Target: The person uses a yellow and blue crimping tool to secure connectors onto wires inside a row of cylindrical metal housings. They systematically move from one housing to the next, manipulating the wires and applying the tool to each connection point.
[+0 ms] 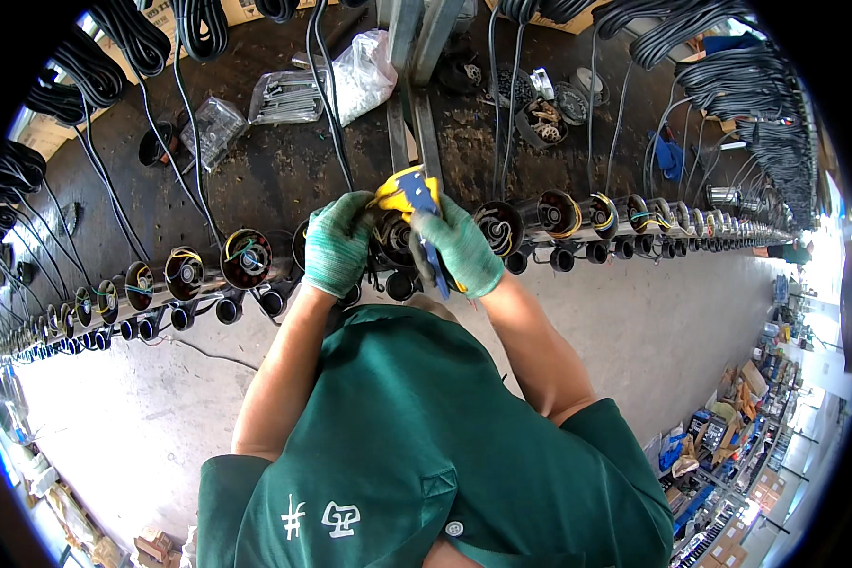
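My right hand [468,248], in a green knit glove, is closed around the handles of a yellow and blue wire stripper [411,193]. The tool's yellow head points up and to the left. Beside its jaws my left hand [337,248], gloved alike, has its fingertips pinched together; whatever is between them is too small to make out. Right below the tool sits a round dark housing [394,233], partly covered by it. To the right stands another open round housing [498,227] with wires inside, and to the left one [247,257] with coloured wires.
A long row of similar housings runs both ways along the dark bench [265,170]. Black cable bundles [131,40] hang above. On the bench lie a bag of long screws [292,97], a white plastic bag [362,78] and small parts dishes [543,123]. A metal post [413,57] rises ahead.
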The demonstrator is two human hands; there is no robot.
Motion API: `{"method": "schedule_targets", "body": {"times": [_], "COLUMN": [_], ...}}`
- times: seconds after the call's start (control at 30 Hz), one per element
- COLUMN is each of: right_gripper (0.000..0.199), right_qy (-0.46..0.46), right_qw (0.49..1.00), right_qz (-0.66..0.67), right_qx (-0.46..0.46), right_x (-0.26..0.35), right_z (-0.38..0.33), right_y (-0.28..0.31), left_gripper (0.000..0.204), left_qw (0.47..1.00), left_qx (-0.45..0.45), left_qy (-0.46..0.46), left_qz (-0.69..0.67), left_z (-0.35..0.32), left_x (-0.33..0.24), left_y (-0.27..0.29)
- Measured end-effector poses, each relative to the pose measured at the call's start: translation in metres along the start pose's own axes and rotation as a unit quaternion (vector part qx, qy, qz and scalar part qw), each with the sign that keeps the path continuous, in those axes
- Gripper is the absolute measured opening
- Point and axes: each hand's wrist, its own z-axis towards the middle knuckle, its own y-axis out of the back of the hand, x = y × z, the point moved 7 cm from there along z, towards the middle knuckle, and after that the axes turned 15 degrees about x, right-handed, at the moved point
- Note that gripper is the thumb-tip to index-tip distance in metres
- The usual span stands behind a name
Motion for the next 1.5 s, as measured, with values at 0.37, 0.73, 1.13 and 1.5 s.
{"method": "schedule_targets", "body": {"times": [0.37, 0.73, 1.13, 1.5], "right_gripper": [0.059, 0.063, 0.058, 0.056], "right_qy": [0.176, 0.088, -0.002, -0.046], "right_qw": [0.980, 0.995, 0.995, 0.992], "right_qz": [0.093, -0.024, -0.044, -0.015], "right_qx": [-0.027, 0.051, 0.086, 0.119], "right_x": [0.038, 0.022, 0.021, 0.033], "right_z": [-0.003, -0.020, -0.012, -0.019], "right_y": [0.001, -0.021, -0.010, -0.018], "left_gripper": [0.019, 0.020, 0.022, 0.024], "left_qw": [0.998, 0.990, 0.992, 0.993], "left_qx": [-0.032, -0.014, 0.008, 0.019], "left_qy": [0.057, 0.008, -0.032, -0.068], "left_qz": [0.010, 0.142, 0.123, 0.098], "left_z": [-0.003, -0.008, -0.010, -0.012], "left_x": [0.009, 0.003, -0.008, -0.007], "left_y": [-0.006, -0.008, -0.005, -0.003]}}
